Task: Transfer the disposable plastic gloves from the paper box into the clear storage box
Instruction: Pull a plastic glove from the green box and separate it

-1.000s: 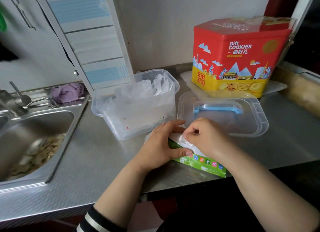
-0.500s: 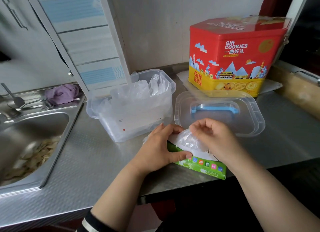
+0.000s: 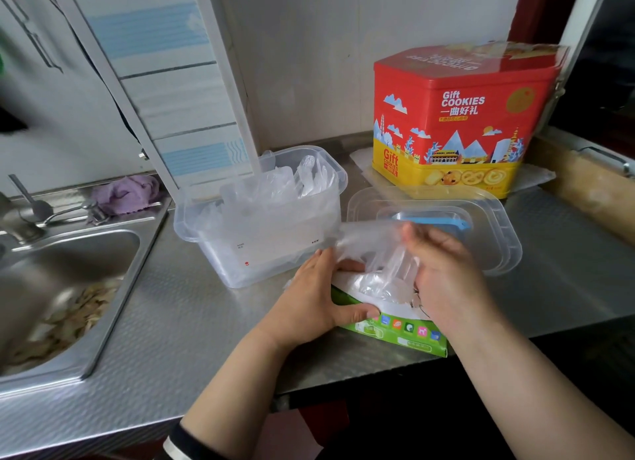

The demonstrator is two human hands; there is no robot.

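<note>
a kitchen counter, mid-transfer: the right hand (image 3: 443,274) has risen from the paper box (image 3: 395,329) at 6 o'clock in the last second, drawing out a bunch of disposable gloves (image 3: 374,250), where a second ago it was only pinching at the opening. the film now stretches from the box mouth up toward 12 o'clock, its top edge level with the clear storage box (image 3: 261,215) at 10 o'clock of the hands. the right hand's fingers are curled around the film; the left hand (image 3: 316,294) grasps the box's near end, thumb along its green side, pinning it to the steel counter (image 3: 178,322). judging by this, the pull is about done and the carry over to the storage box, already holding gloves, comes next. the clear lid (image 3: 494,225) lies at 1 o'clock, the cookie tin (image 3: 457,115) behind it. motion blur smears the right fingertips, so the exact hold is unclear; how many gloves are in the bunch, and how many remain in the box, cannot be told. the sink (image 3: 68,287) is cut off at 9 o'clock.
</note>
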